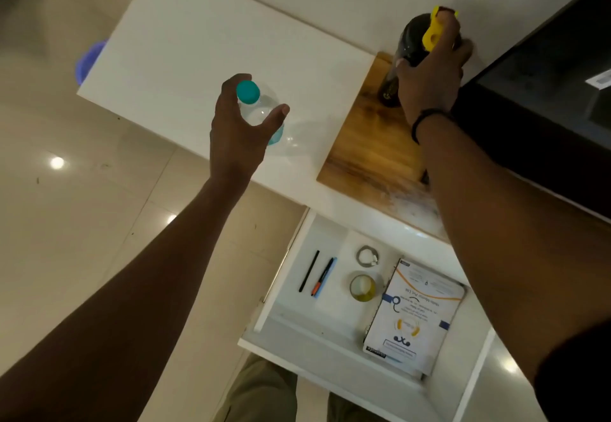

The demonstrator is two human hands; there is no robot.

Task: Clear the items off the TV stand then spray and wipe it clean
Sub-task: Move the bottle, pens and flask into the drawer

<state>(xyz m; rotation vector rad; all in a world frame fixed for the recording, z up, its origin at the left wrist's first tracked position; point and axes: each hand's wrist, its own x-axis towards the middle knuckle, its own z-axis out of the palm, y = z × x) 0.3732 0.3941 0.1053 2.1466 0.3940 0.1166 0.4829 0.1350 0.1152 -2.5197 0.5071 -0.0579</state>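
On the stand (185, 41), left hand (238, 134) cups bottle (257, 111), right hand (429, 74) grips shaker (411, 36)

Home living room, low white TV stand (198, 41) with wood-grain inset panel (363, 144), dark television screen (545, 91) at its right end, glossy beige floor tiles (49, 223) mirroring ceiling lights, open drawer (330, 325) of household oddments: pens (309, 271), tape roll (362, 287), printed product box (413, 315).

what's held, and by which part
The right grip holds the dark bottle by its lid end; the left grip curls round the clear bottle at its neck, contact unclear.
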